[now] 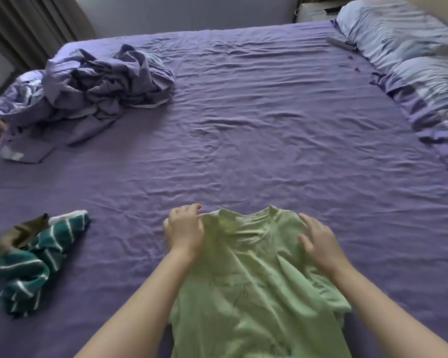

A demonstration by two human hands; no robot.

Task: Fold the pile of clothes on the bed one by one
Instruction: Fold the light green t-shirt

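Head view: green shirt (254, 280) spread flat on near edge of purple bed (243, 125). Left hand (185, 232) fingers curled, pinching shirt's left shoulder. Right hand (318, 241) fingers spread, resting on right shoulder. Striped garment (34, 264) crumpled well left.

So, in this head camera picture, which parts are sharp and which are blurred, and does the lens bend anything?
Head view: the green shirt and both hands are fairly sharp; the pillows at far right are smeared; the bed edges curve, a wide-angle effect; the light is soft and dim, with no glare.
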